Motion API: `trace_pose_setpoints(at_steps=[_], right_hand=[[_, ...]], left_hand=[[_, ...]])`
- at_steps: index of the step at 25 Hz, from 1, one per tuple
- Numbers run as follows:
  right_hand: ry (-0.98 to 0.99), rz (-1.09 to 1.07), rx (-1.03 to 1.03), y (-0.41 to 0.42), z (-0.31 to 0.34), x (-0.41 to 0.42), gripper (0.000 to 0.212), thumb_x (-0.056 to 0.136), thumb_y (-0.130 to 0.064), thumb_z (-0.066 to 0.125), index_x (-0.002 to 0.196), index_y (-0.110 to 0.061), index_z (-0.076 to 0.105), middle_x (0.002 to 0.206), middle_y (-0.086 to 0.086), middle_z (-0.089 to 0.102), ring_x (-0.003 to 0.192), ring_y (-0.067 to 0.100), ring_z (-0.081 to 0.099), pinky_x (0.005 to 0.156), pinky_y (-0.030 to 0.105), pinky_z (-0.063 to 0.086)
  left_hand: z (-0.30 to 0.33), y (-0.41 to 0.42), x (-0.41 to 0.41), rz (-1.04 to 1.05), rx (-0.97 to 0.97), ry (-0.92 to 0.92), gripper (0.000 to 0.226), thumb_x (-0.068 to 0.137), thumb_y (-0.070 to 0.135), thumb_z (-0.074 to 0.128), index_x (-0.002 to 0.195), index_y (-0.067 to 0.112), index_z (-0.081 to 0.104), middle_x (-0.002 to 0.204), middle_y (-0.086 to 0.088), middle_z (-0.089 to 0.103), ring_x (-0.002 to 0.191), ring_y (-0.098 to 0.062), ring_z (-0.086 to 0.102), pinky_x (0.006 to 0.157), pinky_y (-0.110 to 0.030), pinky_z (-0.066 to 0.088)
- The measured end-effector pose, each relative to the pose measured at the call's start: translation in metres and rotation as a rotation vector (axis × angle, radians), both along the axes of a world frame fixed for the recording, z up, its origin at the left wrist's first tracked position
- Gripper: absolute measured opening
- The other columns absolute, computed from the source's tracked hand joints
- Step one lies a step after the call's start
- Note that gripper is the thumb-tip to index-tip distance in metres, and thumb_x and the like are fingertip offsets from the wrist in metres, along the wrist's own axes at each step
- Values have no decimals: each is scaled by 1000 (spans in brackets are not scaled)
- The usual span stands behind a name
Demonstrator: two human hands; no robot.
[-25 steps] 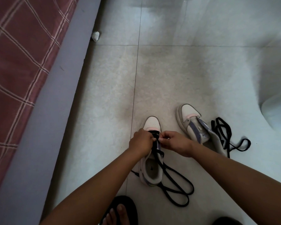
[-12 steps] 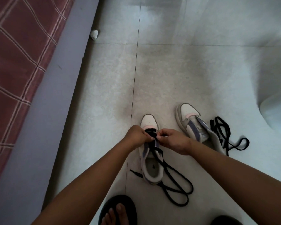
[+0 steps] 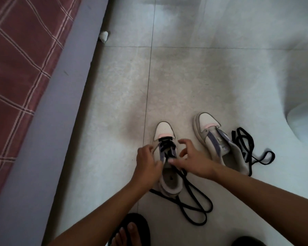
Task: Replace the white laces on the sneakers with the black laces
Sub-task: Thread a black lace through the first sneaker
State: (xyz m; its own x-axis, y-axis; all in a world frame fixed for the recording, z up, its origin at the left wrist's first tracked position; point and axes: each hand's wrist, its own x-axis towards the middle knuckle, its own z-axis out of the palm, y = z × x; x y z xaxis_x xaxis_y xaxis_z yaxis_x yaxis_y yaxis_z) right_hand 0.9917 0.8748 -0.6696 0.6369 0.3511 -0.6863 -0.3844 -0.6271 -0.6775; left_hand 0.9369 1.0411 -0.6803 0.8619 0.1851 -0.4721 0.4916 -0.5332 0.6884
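Note:
A white sneaker (image 3: pixel 163 129) with purple eyelet strips stands on the tiled floor, toe pointing away. A black lace (image 3: pixel 194 206) crosses its front eyelets, and its loose ends loop on the floor beside the heel. My left hand (image 3: pixel 148 162) curls round the sneaker's left side at the eyelets. My right hand (image 3: pixel 192 157) hovers over the right side with fingers spread, its thumb touching the tongue near the lace. The second sneaker (image 3: pixel 210 139) lies to the right without a lace, and another black lace (image 3: pixel 244 144) is piled against it.
A bed with a red checked cover (image 3: pixel 25 68) and a grey frame (image 3: pixel 52 121) runs along the left. A small white crumpled scrap (image 3: pixel 103 36) lies by the frame. My foot in a black sandal (image 3: pixel 130 231) is at the bottom. A pale rounded object (image 3: pixel 306 121) sits at right.
Both hands have slid back from the front eyelets toward the tongue. My right hand has let go of the lace and spread its fingers. The laced front rows now show.

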Motion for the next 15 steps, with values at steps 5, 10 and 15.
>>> trace_pose_setpoints(at_steps=[5,10,15], right_hand=[[-133,505,-428,9,10,-24,37,92,-21,53,123,-6,42,121,15,57,106,28,57,70,23,36],[-131,442,-431,15,38,-18,15,94,-24,46,88,-12,54,86,5,59,77,20,57,56,23,37],[284,71,162,13,62,-23,25,98,-23,44,83,-14,62,55,-3,61,46,6,51,46,18,41]], left_hand=[[-16,-44,-59,-112,84,143,130,68,49,74,145,13,-24,156,-2,-12,144,-20,-4,115,-34,10],[-19,-47,-52,42,-36,32,114,70,27,77,149,9,-3,152,-8,12,140,-22,17,110,-27,22],[-9,-32,-20,-57,248,-147,75,89,25,55,146,-1,13,144,-18,27,128,-29,36,101,-30,33]])
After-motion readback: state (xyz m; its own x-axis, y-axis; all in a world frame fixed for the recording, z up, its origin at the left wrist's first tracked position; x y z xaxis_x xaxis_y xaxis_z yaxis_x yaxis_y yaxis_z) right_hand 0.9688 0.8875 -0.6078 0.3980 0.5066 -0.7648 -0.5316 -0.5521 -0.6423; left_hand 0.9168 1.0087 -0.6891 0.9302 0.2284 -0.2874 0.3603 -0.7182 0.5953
